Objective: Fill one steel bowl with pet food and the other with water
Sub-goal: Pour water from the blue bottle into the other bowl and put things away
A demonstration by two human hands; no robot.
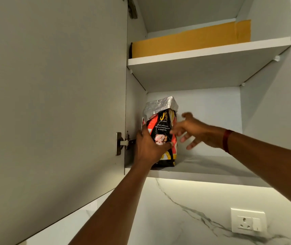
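Note:
A pet food bag (162,126), black, red and yellow with a folded silver top, stands upright at the left end of the lower shelf (211,171) in an open wall cabinet. My left hand (149,147) grips the bag's lower left side. Just right of the bag, my right hand (192,130) hovers with its fingers spread; I cannot tell if it touches the bag. No steel bowls are in view.
The cabinet door (53,94) hangs open to the left on a metal hinge (121,143). A flat yellow-brown package (192,40) lies on the upper shelf. Below the cabinet is a marble-patterned wall with a white socket (248,221).

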